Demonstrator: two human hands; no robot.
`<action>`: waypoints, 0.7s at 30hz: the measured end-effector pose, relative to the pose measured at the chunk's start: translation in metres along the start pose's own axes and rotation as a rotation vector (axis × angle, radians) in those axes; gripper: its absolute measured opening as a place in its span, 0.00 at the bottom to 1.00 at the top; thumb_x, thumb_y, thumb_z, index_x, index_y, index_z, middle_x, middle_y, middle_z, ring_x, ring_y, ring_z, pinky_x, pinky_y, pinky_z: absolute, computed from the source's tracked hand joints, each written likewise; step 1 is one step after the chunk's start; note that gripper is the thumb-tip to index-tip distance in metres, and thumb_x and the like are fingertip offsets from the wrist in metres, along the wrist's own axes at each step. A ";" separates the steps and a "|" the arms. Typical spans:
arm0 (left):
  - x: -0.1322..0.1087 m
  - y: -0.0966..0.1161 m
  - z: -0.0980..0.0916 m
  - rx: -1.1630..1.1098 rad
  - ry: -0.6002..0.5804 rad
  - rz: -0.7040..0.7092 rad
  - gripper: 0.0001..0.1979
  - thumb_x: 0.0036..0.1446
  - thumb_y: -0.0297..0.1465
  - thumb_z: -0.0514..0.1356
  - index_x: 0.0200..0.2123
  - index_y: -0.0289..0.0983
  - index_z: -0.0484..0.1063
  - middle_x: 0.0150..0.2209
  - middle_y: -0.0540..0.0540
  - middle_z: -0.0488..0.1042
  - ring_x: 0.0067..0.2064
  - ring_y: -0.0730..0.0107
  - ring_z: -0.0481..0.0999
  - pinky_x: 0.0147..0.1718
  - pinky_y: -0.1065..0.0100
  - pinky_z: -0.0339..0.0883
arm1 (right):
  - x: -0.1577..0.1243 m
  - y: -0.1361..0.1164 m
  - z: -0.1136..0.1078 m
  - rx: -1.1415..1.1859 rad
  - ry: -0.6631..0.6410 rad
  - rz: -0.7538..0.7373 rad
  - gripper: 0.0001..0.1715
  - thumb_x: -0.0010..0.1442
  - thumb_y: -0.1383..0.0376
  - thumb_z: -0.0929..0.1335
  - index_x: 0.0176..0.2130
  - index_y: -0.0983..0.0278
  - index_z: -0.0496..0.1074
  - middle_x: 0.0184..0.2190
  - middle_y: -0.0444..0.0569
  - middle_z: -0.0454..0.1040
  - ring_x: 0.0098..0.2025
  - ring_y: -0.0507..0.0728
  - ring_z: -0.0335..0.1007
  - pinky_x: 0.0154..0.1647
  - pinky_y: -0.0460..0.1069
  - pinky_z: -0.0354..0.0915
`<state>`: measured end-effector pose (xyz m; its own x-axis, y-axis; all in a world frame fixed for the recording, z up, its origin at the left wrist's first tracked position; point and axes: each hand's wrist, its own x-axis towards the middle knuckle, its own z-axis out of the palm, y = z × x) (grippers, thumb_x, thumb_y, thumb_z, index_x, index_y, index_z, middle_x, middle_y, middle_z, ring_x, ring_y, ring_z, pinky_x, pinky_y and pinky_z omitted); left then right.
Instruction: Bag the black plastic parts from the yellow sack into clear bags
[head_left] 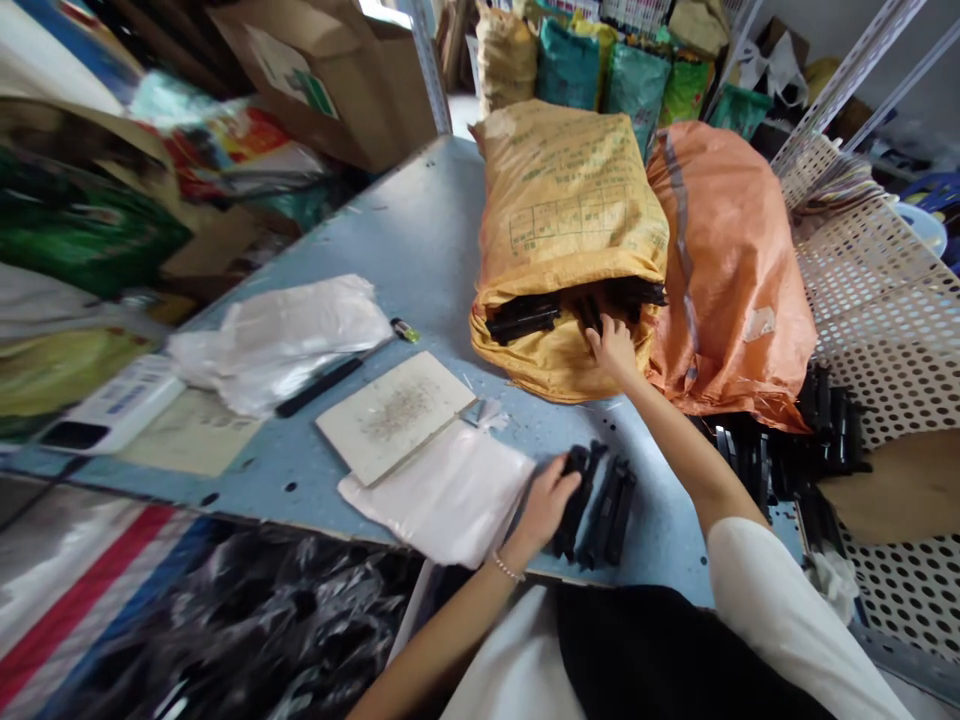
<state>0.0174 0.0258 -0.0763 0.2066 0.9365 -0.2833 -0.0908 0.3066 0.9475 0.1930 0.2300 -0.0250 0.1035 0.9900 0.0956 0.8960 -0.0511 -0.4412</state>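
Observation:
A yellow woven sack (570,210) lies on the blue table (420,240), its mouth rolled open and full of long black plastic parts (525,318). My right hand (611,347) reaches into that mouth, fingers closed on one black part. Near the table's front edge my left hand (550,498) rests on a small row of the same black parts (609,508), fingers curled over the leftmost one. A clear plastic bag (442,490) lies flat just left of that hand.
An orange sack (724,270) leans right of the yellow one, with more black parts (787,450) piled beneath it. A grey board (394,412), crumpled white plastic (281,335), a black pen (319,387) and perforated metal shelving (885,330) surround the work spot. Cartons and bags crowd the left.

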 end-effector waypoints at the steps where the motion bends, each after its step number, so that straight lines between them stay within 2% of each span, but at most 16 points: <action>1: -0.001 -0.007 0.005 0.136 0.016 0.075 0.15 0.54 0.36 0.63 0.46 0.42 0.77 0.48 0.40 0.77 0.53 0.46 0.72 0.59 0.45 0.60 | 0.015 0.004 0.003 -0.074 0.013 0.039 0.25 0.69 0.58 0.60 0.57 0.73 0.65 0.52 0.67 0.69 0.54 0.65 0.65 0.55 0.58 0.61; 3: 0.001 -0.015 0.008 0.375 0.071 0.213 0.16 0.53 0.35 0.64 0.47 0.42 0.78 0.53 0.38 0.74 0.58 0.42 0.67 0.63 0.41 0.51 | 0.028 0.009 0.010 -0.141 -0.024 0.079 0.25 0.68 0.64 0.60 0.59 0.77 0.63 0.52 0.71 0.69 0.53 0.67 0.65 0.56 0.60 0.60; 4: 0.004 -0.015 0.007 0.430 0.087 0.245 0.18 0.53 0.35 0.64 0.48 0.41 0.78 0.54 0.37 0.73 0.60 0.42 0.65 0.64 0.40 0.49 | 0.026 0.010 0.012 -0.146 -0.043 0.086 0.24 0.68 0.66 0.59 0.58 0.78 0.63 0.51 0.70 0.70 0.53 0.67 0.65 0.56 0.60 0.60; 6: 0.015 -0.006 -0.001 0.392 0.094 0.239 0.22 0.54 0.37 0.64 0.53 0.40 0.75 0.58 0.37 0.70 0.62 0.45 0.64 0.64 0.41 0.50 | 0.003 0.007 0.016 -0.130 -0.030 0.049 0.24 0.67 0.67 0.58 0.59 0.76 0.63 0.50 0.67 0.70 0.52 0.66 0.65 0.56 0.60 0.59; 7: 0.022 0.001 -0.005 0.293 0.096 0.215 0.26 0.55 0.39 0.64 0.57 0.40 0.71 0.60 0.37 0.68 0.62 0.48 0.64 0.64 0.44 0.53 | -0.018 0.004 0.016 -0.118 -0.006 -0.005 0.25 0.67 0.67 0.58 0.60 0.74 0.62 0.51 0.66 0.70 0.53 0.66 0.64 0.56 0.60 0.59; 8: 0.029 0.010 -0.009 0.149 0.102 0.189 0.30 0.55 0.41 0.64 0.60 0.41 0.67 0.61 0.38 0.67 0.61 0.52 0.66 0.63 0.47 0.57 | -0.043 0.000 0.016 -0.095 0.030 -0.093 0.27 0.67 0.65 0.59 0.63 0.72 0.60 0.52 0.65 0.69 0.53 0.67 0.63 0.56 0.61 0.59; 10: 0.042 0.029 -0.014 -0.190 0.132 0.146 0.34 0.56 0.46 0.64 0.63 0.44 0.61 0.61 0.41 0.67 0.57 0.60 0.71 0.57 0.56 0.64 | -0.098 -0.009 0.010 -0.040 0.101 -0.373 0.28 0.68 0.61 0.60 0.63 0.69 0.60 0.53 0.64 0.68 0.54 0.67 0.62 0.56 0.62 0.59; 12: 0.048 0.047 -0.015 -0.431 0.125 0.111 0.30 0.55 0.47 0.64 0.58 0.44 0.65 0.54 0.44 0.73 0.47 0.68 0.76 0.48 0.65 0.70 | -0.146 -0.016 -0.001 0.044 0.068 -0.665 0.26 0.69 0.56 0.61 0.62 0.64 0.62 0.52 0.60 0.70 0.52 0.65 0.63 0.54 0.60 0.60; 14: 0.042 0.060 -0.013 -0.494 0.038 0.064 0.24 0.54 0.47 0.66 0.48 0.38 0.72 0.40 0.47 0.77 0.35 0.74 0.76 0.36 0.71 0.71 | -0.170 -0.019 -0.016 0.169 0.081 -0.771 0.26 0.69 0.51 0.60 0.58 0.62 0.65 0.48 0.58 0.71 0.49 0.63 0.64 0.50 0.58 0.62; 16: 0.027 0.067 -0.007 -0.473 -0.089 -0.005 0.23 0.53 0.48 0.66 0.41 0.35 0.73 0.32 0.48 0.76 0.27 0.76 0.73 0.25 0.74 0.67 | -0.169 -0.017 -0.031 0.211 0.165 -0.731 0.25 0.70 0.49 0.58 0.54 0.63 0.67 0.45 0.57 0.71 0.46 0.63 0.64 0.48 0.58 0.63; 18: 0.010 0.072 0.000 -0.462 -0.189 -0.083 0.26 0.50 0.51 0.67 0.38 0.34 0.71 0.30 0.48 0.75 0.23 0.75 0.72 0.19 0.74 0.63 | -0.151 -0.013 -0.041 0.151 0.226 -0.705 0.24 0.71 0.51 0.56 0.48 0.64 0.69 0.40 0.56 0.71 0.42 0.62 0.64 0.44 0.58 0.62; 21: -0.008 0.074 0.012 -0.447 -0.220 -0.167 0.28 0.47 0.53 0.67 0.36 0.33 0.69 0.29 0.48 0.74 0.21 0.74 0.73 0.17 0.73 0.63 | -0.126 -0.010 -0.044 0.086 0.193 -0.763 0.23 0.71 0.52 0.56 0.35 0.62 0.70 0.31 0.52 0.69 0.34 0.60 0.61 0.38 0.55 0.59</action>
<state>0.0207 0.0395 -0.0018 0.4492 0.8254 -0.3420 -0.4359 0.5366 0.7225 0.1897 0.1000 0.0069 -0.4456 0.7068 0.5494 0.7139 0.6508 -0.2583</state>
